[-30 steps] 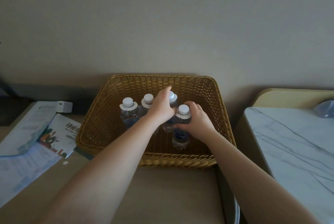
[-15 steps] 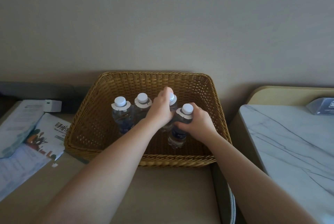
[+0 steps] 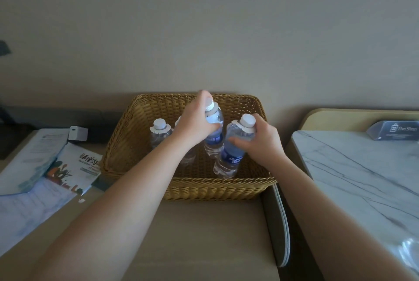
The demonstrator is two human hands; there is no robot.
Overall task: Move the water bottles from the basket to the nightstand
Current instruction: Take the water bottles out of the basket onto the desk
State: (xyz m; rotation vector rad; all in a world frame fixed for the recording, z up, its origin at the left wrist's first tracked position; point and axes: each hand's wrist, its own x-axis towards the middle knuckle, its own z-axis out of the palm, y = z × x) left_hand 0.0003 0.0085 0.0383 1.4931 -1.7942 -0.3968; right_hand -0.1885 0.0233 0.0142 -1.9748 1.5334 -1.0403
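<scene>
A plain beige wall backs a low tan worktop (image 3: 204, 235) that carries the things, and to the right of it stands the nightstand (image 3: 362, 178) with a white marble-patterned top, set just beside the worktop so the carry across is short. A small clear sign (image 3: 392, 130) sits at the nightstand's far edge, leaving the near part open, which looks like the sensible landing spot.

The wicker basket (image 3: 140, 144) sits against the wall in the middle of the worktop, its sides tall enough that bottles must be lifted up and over, not slid out. Left of it lie leaflets (image 3: 45, 167) and a small white box (image 3: 78, 133), well clear of the route.

The left hand (image 3: 197, 122) has its grip wrapped round the upper part of the back bottle (image 3: 214, 140), just under the white cap, where the body narrows and gives a sure hold; the bottle seems raised and tilted. The right hand (image 3: 260, 142) is clamped on the shoulder of the front bottle (image 3: 229, 160), which also leans, its base low inside the basket. Taking one in each hand halves the trips.

Two more bottles stay in the basket: one standing upright (image 3: 159, 133), another mostly hidden behind the left wrist.
</scene>
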